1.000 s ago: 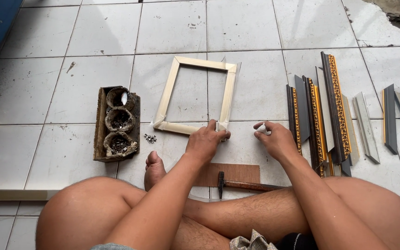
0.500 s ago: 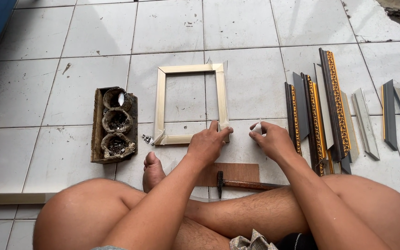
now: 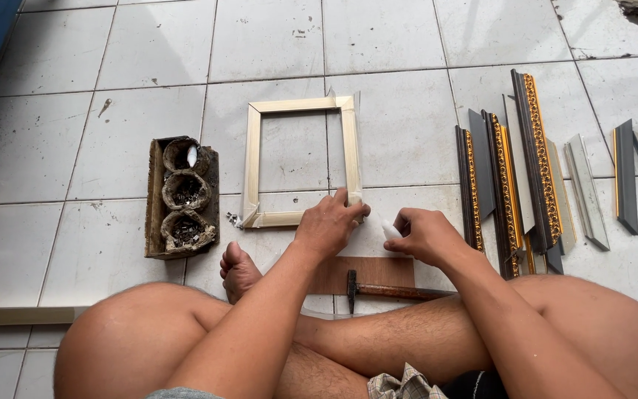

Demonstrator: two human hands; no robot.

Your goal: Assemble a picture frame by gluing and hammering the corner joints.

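The pale wooden frame (image 3: pixel 300 162) is lying flat on the white tiled floor (image 3: pixel 407 133), and I am seeing it squared to the tile joints, where a second ago it was sitting skewed with its top leaning right. My left hand (image 3: pixel 328 225) is pressing down on the frame's near right corner, fingers curled over the mitre joint, in the same spot as before. My right hand (image 3: pixel 422 235) is hovering just beside that corner, thumb and fingers pinching a small white piece (image 3: pixel 391 229); what the piece is I cannot tell.

Just beneath both hands a brown board (image 3: pixel 378 270) is lying on the floor with a hammer (image 3: pixel 389 290) across its near edge. To the left of the frame, close but apart, a weathered wooden holder (image 3: pixel 181 198) with three round cups is sitting, and a few small nails (image 3: pixel 232 219) are lying between it and the frame's near left corner. To the right, well clear of the frame, dark and gilt moulding strips (image 3: pixel 533 170) are lying side by side. Open tile is stretching beyond the frame's far edge and between frame and strips.
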